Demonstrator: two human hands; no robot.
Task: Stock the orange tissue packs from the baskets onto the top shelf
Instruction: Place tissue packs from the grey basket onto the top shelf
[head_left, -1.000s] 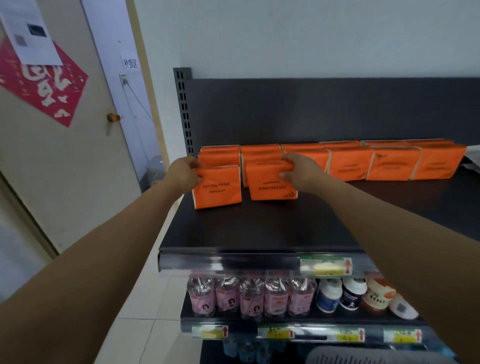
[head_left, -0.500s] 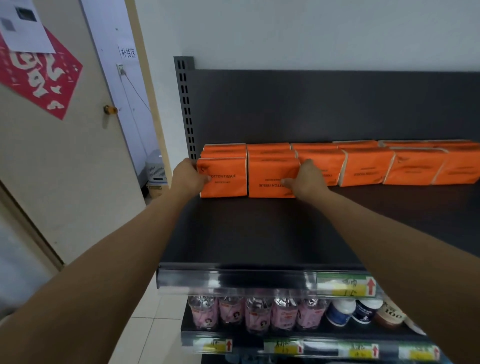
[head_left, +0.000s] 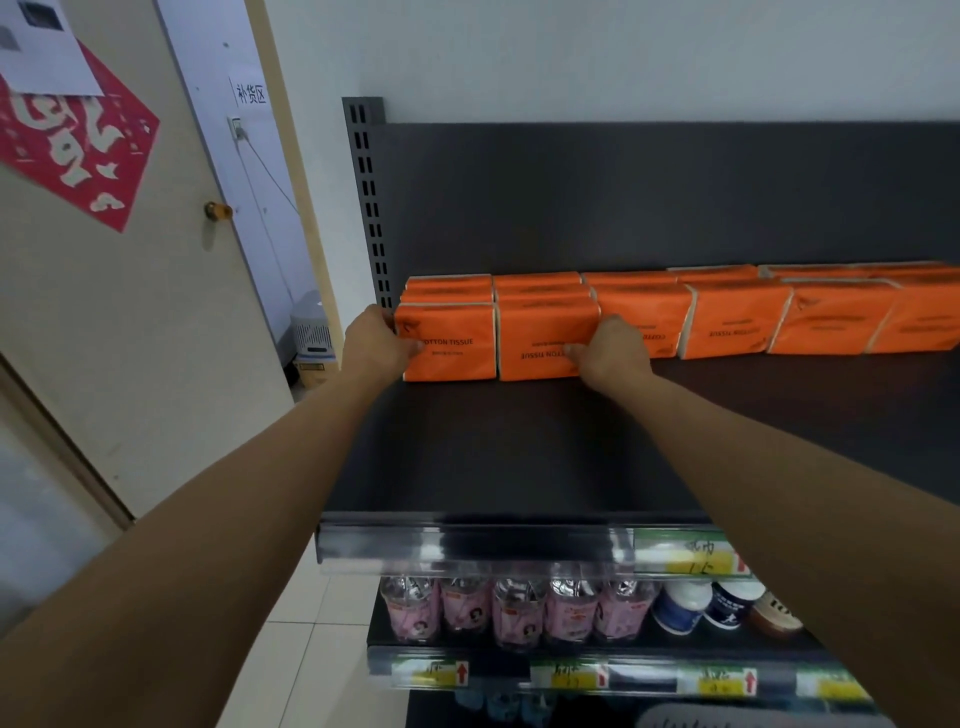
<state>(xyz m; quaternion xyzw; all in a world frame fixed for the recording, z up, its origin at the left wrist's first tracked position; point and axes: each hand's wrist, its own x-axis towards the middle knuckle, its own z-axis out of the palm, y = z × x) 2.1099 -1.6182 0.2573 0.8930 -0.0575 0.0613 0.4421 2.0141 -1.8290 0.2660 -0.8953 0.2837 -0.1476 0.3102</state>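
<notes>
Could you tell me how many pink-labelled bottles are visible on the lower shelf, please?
5 pink-labelled bottles stand side by side on the left of the lower shelf; others may be hidden behind.

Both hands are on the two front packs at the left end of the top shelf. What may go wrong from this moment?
1. The right pack has its print upside down, unlike the left pack; if it is left so, the row will probably look untidy.
2. Both packs stand upright on a narrow edge. When the left hand and right hand let go, the packs might tip forward onto the shelf.
</notes>
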